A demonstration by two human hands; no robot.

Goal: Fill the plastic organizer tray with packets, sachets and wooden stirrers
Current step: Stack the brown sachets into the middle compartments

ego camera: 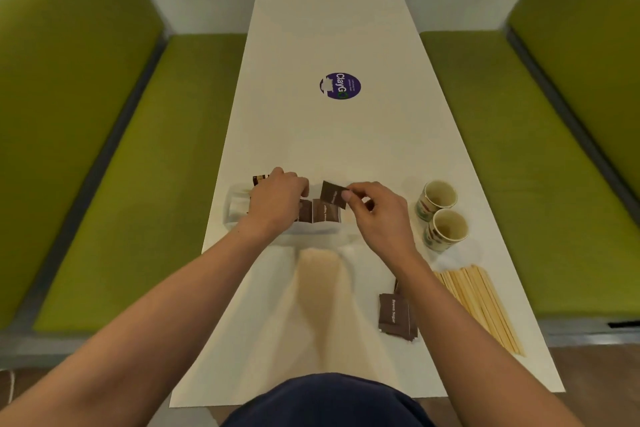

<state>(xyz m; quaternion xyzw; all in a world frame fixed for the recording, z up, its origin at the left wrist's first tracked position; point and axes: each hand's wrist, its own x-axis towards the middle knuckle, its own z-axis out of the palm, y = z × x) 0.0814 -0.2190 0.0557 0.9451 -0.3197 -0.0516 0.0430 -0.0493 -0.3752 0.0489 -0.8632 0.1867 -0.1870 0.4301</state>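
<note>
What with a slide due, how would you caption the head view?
Right hand pinches a brown sachet over the tray; left hand reaches into it.

A single head-worn wide-angle view looks forward and steeply down along the white bench (329,142), close above both forearms.

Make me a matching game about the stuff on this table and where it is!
Things:
1 paper cups
2 wooden stirrers
3 purple sticker
4 right hand

Places or states:
A middle of the table
B pinches a brown sugar sachet
C lying by the table's right edge
D standing just beyond the stirrers

Pairs: 1-D, 2-C, 3-A, 4-B
</note>
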